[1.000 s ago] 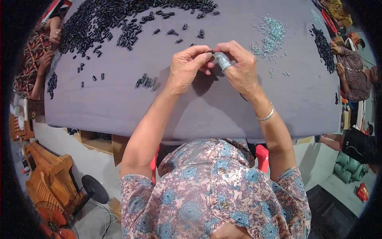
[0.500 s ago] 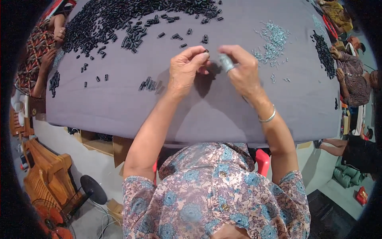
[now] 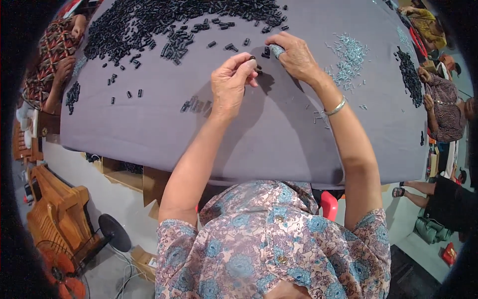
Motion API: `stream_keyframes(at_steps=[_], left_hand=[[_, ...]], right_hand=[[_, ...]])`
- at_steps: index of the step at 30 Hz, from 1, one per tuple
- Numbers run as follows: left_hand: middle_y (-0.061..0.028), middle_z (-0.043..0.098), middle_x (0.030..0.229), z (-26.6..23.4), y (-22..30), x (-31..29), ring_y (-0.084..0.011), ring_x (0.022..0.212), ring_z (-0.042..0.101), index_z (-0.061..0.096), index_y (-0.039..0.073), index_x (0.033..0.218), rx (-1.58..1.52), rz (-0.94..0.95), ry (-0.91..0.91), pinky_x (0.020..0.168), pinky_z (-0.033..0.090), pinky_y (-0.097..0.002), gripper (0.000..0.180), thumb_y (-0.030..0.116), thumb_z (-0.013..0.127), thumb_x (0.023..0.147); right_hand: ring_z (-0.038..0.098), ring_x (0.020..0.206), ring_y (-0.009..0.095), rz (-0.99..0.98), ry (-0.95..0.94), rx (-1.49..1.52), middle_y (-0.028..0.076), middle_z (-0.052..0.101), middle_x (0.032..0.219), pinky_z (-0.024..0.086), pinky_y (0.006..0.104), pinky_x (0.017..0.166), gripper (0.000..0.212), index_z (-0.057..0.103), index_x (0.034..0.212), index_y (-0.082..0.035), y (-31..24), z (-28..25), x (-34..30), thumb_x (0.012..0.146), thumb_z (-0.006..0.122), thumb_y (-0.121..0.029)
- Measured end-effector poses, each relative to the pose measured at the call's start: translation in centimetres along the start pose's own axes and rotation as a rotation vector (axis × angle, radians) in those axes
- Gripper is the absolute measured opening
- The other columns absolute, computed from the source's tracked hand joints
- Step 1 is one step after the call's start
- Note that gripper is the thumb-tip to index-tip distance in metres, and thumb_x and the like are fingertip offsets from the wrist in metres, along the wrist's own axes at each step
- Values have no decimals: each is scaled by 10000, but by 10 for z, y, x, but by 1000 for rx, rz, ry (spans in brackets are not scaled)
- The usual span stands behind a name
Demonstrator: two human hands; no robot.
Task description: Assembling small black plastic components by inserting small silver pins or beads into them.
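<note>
My left hand is closed in a pinch on a small black cylindrical part, held just above the grey cloth; its far end is hidden by the fingers. My right hand reaches farther out, its index finger stretched forward and a silvery wrap round one digit. Right at those fingertips lie a couple of loose black parts; nothing shows gripped between them. More black parts lie in a short row left of my left wrist, and a few thin silver pieces lie beside my right forearm.
A large heap of black parts covers the table's far left. A pile of small silver screw-like pieces is at right. Other people sit at both table ends, near a black pile on the right. A fan stands lower left.
My right hand has moved away from my left hand, forward to the loose black parts. The left hand keeps its pinch on the black part. The whole view has shifted slightly.
</note>
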State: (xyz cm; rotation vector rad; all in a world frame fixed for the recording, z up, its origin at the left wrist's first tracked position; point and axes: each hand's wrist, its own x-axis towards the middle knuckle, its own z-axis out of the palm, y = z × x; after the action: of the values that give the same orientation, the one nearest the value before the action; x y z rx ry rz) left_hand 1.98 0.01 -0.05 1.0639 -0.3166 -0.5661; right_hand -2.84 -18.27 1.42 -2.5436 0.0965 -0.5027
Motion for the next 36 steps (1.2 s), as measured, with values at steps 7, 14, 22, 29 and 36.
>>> stream_keyframes(at_steps=[7,14,22,29,36], left_hand=[[-43,614,776,-1,0,2,-89,649,582,633,-25,991,3,15,35,521,497,-219,164,55,621,848],[-62,621,793,-2,0,3,-101,635,568,608,-31,1027,44,-17,30,533,490,-232,198,73,623,860],[-49,613,749,1,-2,3,-89,596,573,635,-20,995,35,7,61,505,497,-218,173,67,629,845],[-51,617,815,-1,-2,2,-92,654,585,617,-28,1037,62,-30,21,529,507,-219,213,73,628,849],[-55,618,865,4,-2,0,-93,691,597,601,-35,1062,69,-33,-54,547,518,-222,231,64,617,855]], right_hand=[[576,867,337,-16,19,-38,141,599,891,463,374,765,216,620,974,-28,0,9,1,777,531,-36],[594,827,311,79,78,-63,132,605,862,472,365,734,224,622,962,-24,5,-2,-8,754,543,4],[570,874,298,-120,-11,-103,111,594,916,477,362,761,302,607,991,-39,-7,0,-1,707,533,32],[555,903,309,-200,-140,-382,114,574,923,479,377,766,299,601,972,-40,-22,10,8,685,545,22],[581,747,147,212,43,413,58,622,842,481,265,671,144,638,954,-22,-33,-8,-16,830,571,-54]])
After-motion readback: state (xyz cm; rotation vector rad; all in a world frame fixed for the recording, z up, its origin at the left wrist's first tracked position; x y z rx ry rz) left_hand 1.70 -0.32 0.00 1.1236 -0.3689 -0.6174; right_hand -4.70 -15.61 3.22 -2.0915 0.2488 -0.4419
